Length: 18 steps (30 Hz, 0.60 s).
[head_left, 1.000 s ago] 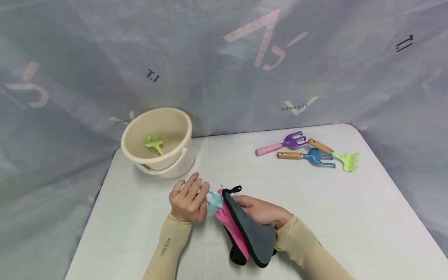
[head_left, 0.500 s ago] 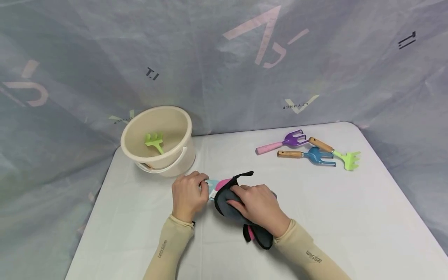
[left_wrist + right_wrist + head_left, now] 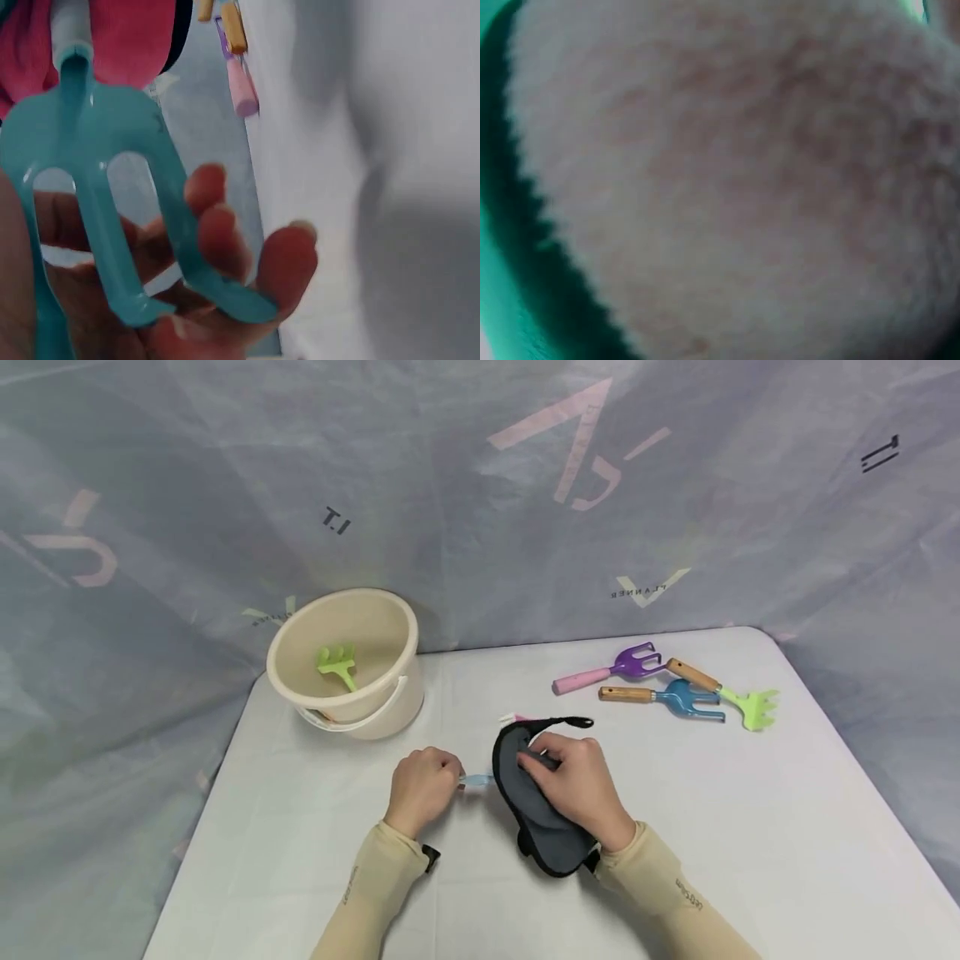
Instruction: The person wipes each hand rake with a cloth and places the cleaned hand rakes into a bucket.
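Note:
My left hand (image 3: 423,785) grips a light blue garden hand fork (image 3: 476,779) by its prongs. In the left wrist view, curled fingers (image 3: 289,262) lie around the prongs of the fork (image 3: 112,127), and its pale shank runs into pink cloth (image 3: 135,45). My right hand (image 3: 588,785) pinches a dark grey cloth pouch (image 3: 551,835) with black edging and a black loop. The fork's far end is hidden by the pouch. Skin and a blurred green-looking surface fill the right wrist view.
A cream bucket (image 3: 405,693) with a green hand rake (image 3: 337,664) inside stands back left. At the back right lie a purple fork (image 3: 633,662), a blue fork (image 3: 682,697) and a green rake (image 3: 753,706). A grey printed sheet (image 3: 450,485) hangs behind the white table (image 3: 300,827).
The pouch has turned so its grey side faces up and the pink is mostly hidden. My right hand has come over it. My left hand has moved slightly right with the fork.

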{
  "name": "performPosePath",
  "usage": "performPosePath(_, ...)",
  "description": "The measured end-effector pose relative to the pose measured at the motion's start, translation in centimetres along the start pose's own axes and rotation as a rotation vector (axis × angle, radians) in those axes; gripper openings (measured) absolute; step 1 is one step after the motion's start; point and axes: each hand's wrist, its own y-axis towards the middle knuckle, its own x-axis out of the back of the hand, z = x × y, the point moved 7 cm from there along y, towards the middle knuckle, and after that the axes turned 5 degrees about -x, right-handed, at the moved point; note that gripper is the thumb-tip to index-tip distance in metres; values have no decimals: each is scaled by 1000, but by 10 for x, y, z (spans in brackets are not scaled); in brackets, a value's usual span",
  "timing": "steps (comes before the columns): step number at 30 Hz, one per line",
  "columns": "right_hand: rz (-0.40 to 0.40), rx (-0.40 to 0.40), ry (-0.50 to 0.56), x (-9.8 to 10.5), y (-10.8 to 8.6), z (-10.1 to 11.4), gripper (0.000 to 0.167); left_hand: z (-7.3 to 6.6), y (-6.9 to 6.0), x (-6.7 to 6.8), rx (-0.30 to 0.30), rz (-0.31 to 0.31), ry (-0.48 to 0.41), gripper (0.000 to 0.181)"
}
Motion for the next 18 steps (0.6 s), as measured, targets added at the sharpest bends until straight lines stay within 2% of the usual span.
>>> performPosePath(2,-76,-43,103,7,2,-7,22,-3,0,-6,-6,24,-36,32)
performPosePath(5,-205,-77,259,16,4,-16,32,-8,0,-21,-28,115,-108,38)
performPosePath(7,-276,-83,366,20,4,-20,36,-10,-3,-30,-39,175,-150,42)
performPosePath(9,-323,-70,451,22,3,-22,37,-13,-5,-35,-44,207,-168,43)
performPosePath(11,-344,-75,542,21,2,-26,39,-14,-6,-35,-40,213,-179,42)
performPosePath(13,-340,-113,637,18,1,-31,42,-15,-7,-34,-34,214,-181,42)
performPosePath(18,-301,-311,852,7,-5,-44,41,-17,-6,-39,-76,238,-148,41)
